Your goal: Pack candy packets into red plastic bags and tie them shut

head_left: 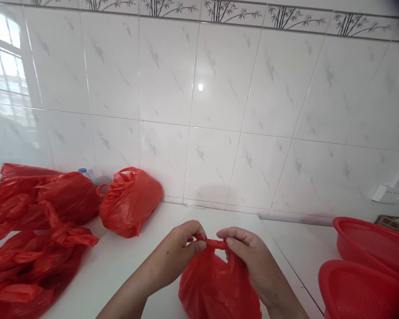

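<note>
A filled red plastic bag [219,283] stands on the white tabletop in front of me, its lower end cut off by the bottom of the view. My left hand [182,246] pinches the left side of its twisted top between thumb and fingers. On the other side my right hand [248,252] grips the handle end, thumb on top. A short twisted strip of plastic stretches between the two hands, with a small gap showing under it. What the bag contains is hidden.
Another full red bag [133,204] leans near the tiled wall [166,88]. More red bags [66,195] pile up at left, partly hiding a blue-capped bottle [83,171]. Two red plastic baskets [339,270] stand at right, near a wall socket [387,194].
</note>
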`<state>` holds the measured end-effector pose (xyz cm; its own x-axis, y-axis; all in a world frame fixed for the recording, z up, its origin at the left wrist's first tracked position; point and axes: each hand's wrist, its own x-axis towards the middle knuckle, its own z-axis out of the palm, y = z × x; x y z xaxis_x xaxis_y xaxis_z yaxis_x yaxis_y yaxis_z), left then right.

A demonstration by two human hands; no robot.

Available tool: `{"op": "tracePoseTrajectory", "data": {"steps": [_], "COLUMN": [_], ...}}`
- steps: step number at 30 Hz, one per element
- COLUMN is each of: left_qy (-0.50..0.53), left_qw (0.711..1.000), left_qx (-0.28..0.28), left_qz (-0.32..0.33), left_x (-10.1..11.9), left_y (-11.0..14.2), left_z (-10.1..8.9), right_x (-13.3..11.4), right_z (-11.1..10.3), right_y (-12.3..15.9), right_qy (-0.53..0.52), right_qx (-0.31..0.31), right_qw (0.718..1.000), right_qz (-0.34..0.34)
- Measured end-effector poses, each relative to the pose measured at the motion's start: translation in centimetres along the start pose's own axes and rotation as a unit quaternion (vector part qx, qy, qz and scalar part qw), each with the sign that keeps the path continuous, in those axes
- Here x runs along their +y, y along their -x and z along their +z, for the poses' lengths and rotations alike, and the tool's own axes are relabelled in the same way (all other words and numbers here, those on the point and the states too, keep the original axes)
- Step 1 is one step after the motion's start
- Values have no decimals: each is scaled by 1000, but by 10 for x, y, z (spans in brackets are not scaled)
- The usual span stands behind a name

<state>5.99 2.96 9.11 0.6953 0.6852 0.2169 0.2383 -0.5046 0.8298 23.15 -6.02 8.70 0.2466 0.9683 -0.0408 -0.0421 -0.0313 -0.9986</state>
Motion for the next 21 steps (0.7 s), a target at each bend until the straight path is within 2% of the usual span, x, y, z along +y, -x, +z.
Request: {"op": "tracePoseTrajectory", "data": {"steps": [3, 5, 7, 9, 12, 14, 16, 19, 21], "left_qy": [-88, -124, -145, -155, -144, -108, -71, -59, -80], "left_qw": [996, 990, 982, 975, 972, 977, 985, 993, 993], "left_qx": [-13, -66, -122, -155, -169, -162, -135, -89, -90], "left_qz": [18, 10, -11, -41, -75, -86, -87, -55, -17], "left_x": [9, 13, 13, 8, -6, -13, -19, -24, -29], "left_y": [13, 26, 40, 51, 58, 58, 54, 43, 35], "left_z": [-5, -9, -11, -12, -14, -15, -11, 8, 30], "right_x": [14, 29, 45, 62, 86, 100, 114, 130, 136], "right_z": [-9, -20, -33, -45, -58, -66, -72, -81, -85], "right_y": [-18, -34, -51, -65, -79, -84, -85, -84, -84], "right_qy": [89, 191, 278, 320, 329, 332, 338, 355, 368], "right_qx": [110, 187, 237, 241, 195, 184, 197, 220, 221], "right_qw": [990, 963, 931, 916, 923, 925, 920, 909, 903], "right_qz": [-21, -34, -33, -25, -25, -21, -10, 6, 13]}}
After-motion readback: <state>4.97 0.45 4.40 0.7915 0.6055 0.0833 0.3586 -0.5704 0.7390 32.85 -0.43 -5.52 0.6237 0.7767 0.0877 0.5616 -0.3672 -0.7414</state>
